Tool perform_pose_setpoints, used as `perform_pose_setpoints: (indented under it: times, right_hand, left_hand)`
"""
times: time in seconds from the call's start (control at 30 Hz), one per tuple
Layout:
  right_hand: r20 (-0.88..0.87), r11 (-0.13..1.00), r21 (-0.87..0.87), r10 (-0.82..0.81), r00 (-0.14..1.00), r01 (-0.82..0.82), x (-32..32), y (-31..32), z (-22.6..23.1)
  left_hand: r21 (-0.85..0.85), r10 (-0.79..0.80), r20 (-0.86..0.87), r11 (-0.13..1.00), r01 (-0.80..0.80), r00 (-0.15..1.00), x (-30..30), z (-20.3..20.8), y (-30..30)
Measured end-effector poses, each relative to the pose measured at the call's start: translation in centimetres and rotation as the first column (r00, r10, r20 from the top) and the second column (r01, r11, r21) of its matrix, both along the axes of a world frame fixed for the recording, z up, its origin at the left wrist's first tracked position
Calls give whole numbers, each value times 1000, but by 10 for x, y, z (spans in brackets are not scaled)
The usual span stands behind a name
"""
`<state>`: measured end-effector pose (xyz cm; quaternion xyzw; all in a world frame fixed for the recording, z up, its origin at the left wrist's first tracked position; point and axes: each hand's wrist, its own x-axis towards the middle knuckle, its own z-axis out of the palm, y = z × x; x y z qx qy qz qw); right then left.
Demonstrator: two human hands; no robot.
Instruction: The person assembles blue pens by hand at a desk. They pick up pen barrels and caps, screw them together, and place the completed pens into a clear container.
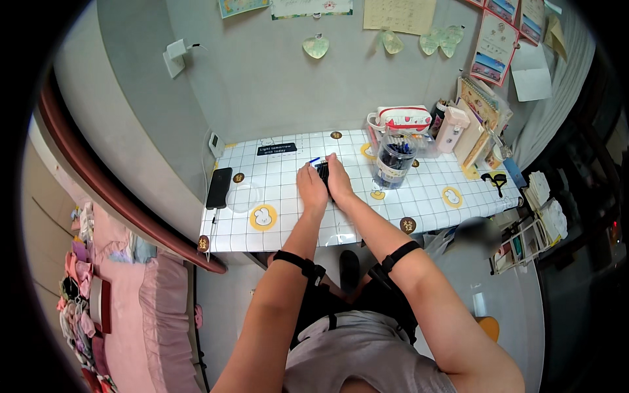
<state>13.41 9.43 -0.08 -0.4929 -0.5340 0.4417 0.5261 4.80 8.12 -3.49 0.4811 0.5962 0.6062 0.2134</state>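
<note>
Over the middle of the desk, my left hand [311, 187] and my right hand [338, 179] face each other, palms inward. Between them is a small bundle of black sticks that look like pens [322, 171], pressed from both sides. Their lower part is hidden by my hands. A short blue piece, perhaps a pen's end or cap [314, 160], shows just beyond my left fingertips. Right of my hands stands a clear plastic jar [392, 175] with several dark pens in it. A round clear lid [244, 197] lies flat to the left.
The desk [298, 226] has a white gridded cover. A black phone [219, 188] with a cable lies at its left edge. Behind the jar are a white and red pencil case [404, 118], a pink box [452, 130] and upright notebooks [481, 108]. Black scissors [496, 183] lie far right.
</note>
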Motion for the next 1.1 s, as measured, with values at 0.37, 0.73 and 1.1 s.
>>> perform_pose_setpoints:
  times: [0.37, 0.73, 1.1]
  right_hand:
    - [38, 991, 20, 134, 990, -135, 35, -32, -12]
    - [522, 884, 396, 8, 853, -250, 56, -68, -12]
    - [788, 844, 385, -92, 608, -372, 25, -16, 32]
  left_hand:
    - [-53, -181, 462, 972, 230, 868, -38, 20, -45]
    - [-108, -272, -187, 961, 256, 944, -88, 36, -73]
    - [-194, -280, -718, 960, 203, 637, -128, 5, -10]
